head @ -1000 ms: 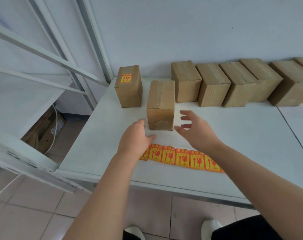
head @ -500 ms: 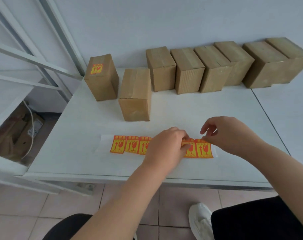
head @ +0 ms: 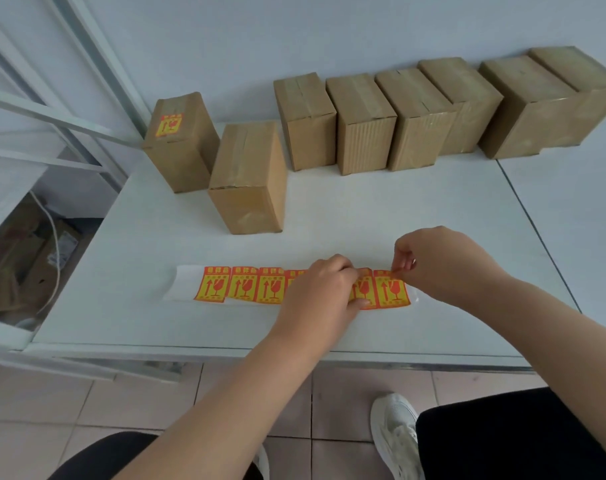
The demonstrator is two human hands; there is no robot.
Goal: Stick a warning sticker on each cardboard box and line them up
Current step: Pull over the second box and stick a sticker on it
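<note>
A sticker strip (head: pixel 246 287) of orange-and-yellow warning labels on white backing lies flat along the near part of the white table (head: pixel 363 209). The left hand (head: pixel 320 292) rests on the middle of the strip, fingers curled and thumb at the strip's near edge, holding it down and hiding part of the labels there; 3 labels show whole to the left of this hand. At the strip's right end the right hand (head: pixel 443 261) pinches the far left corner of the end sticker (head: pixel 391 292) between thumb and forefinger, its other fingers curled in. Behind the strip and slightly left stands 1 plain cardboard box (head: pixel 249 178), upright, with no label on its top. Further behind and to the left of it stands the labelled box (head: pixel 182 143), just beside the plain one, with 1 warning sticker (head: pixel 169 125) on its top. Well behind the strip, a row of 6 unlabelled boxes (head: pixel 415 116) lines the wall, packed side by side.
</note>
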